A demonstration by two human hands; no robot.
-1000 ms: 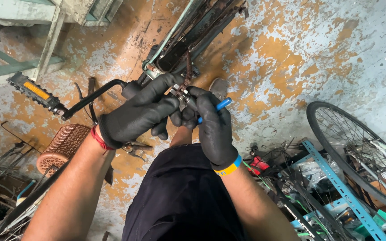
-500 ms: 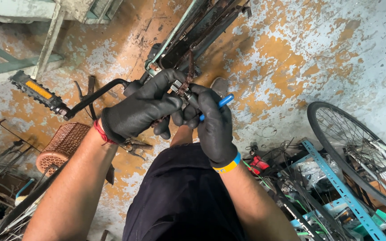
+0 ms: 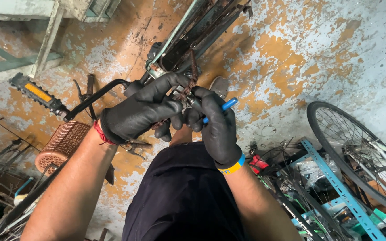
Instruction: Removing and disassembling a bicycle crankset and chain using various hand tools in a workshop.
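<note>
From up here I see my left hand (image 3: 141, 114), black-gloved, with its grip curled shut around the rusty bicycle chain (image 3: 192, 78) and the part it runs onto, just below the bottom bracket of the pale green bike frame (image 3: 179, 33). My right hand (image 3: 217, 127) has its grip closed on a blue-handled tool (image 3: 222, 106), its tip buried between my fingers at the chain, so I cannot tell how squarely it sits. The chain hangs from the frame down into both hands, right above my lap. My worry is the rust: a stiff link could bind, and if I push hard the tool may skid off and jab the left glove. The crank arm with its pedal (image 3: 36, 93) sticks out to the left, and a sudden swing could jerk the chain out of my hold. Greasy gloves make a slip likelier.
</note>
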